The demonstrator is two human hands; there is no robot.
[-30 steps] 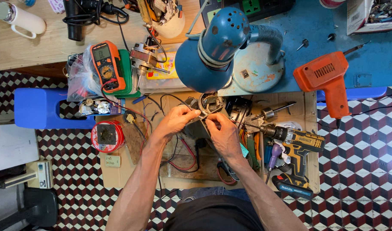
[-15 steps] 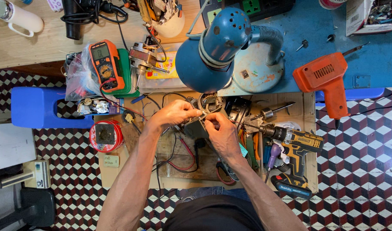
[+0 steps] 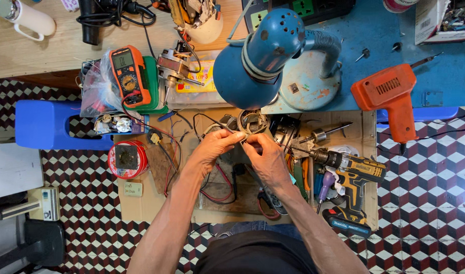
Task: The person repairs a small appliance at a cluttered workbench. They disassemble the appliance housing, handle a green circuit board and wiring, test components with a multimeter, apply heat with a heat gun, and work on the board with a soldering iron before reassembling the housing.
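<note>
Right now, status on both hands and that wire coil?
Left hand and right hand pinching thin wires together. Wire coil just beyond fingertips. Blue lamp overhangs the work; yellow drill at right.

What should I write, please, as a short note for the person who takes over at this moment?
Left hand: fingertips pinch a thin wire beside the wire coil.
Right hand: fingertips meet the left ones on the same small part; what it is cannot be told.
Around: cordless drill to the right, multimeter and red tape roll to the left, blue desk lamp above.
Done: the coil lies on the wooden board, wires loose.
Left: joining unfinished.
</note>
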